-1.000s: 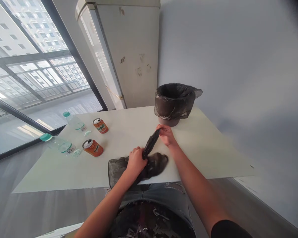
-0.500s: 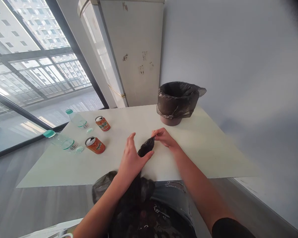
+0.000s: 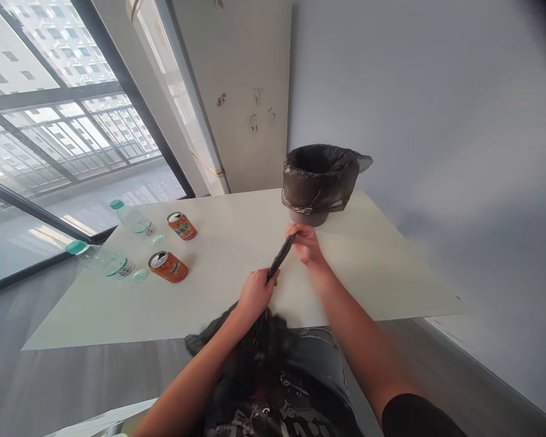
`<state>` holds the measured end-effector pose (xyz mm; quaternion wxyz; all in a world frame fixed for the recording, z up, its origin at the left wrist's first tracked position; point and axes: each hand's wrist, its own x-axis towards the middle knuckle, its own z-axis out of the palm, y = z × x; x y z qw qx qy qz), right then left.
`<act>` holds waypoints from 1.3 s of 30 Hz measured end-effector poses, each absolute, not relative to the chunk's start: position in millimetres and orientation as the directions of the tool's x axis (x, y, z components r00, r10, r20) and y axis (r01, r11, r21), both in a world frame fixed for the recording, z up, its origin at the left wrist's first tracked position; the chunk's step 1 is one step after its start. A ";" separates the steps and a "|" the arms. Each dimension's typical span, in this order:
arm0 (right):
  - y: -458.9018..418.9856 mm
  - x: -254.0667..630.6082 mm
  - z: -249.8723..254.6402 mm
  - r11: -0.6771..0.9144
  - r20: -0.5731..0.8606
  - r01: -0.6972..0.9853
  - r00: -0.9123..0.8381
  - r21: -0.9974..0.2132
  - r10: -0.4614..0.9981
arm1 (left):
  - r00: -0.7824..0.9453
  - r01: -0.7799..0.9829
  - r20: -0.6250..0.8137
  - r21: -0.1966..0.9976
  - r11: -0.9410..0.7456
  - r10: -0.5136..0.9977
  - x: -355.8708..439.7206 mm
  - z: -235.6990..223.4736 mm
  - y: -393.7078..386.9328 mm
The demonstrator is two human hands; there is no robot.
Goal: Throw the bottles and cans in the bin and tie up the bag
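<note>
A dark plastic bag is stretched into a thin twisted strip between my two hands above the white table. My right hand pinches its far end, fingers closed. My left hand is wrapped round the strip nearer me, and the loose rest of the bag hangs off the table's front edge over my lap.
A small bin lined with a dark bag stands at the table's far side. Two orange cans and two clear bottles with teal caps lie at the left. A fridge stands behind, a window at left.
My left hand, open half a second ago, has closed round the bag again. The strip is pulled straight and thin, and the bag's bulk has slid off the table toward my lap.
</note>
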<state>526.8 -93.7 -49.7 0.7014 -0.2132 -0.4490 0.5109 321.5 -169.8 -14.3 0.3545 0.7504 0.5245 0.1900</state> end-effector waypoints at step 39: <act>-107.8 499.3 -48.9 0.496 0.457 0.170 -0.224 -0.851 0.861 | 0.489 0.300 -0.521 0.853 0.426 0.699 263.3 -12.2 -215.2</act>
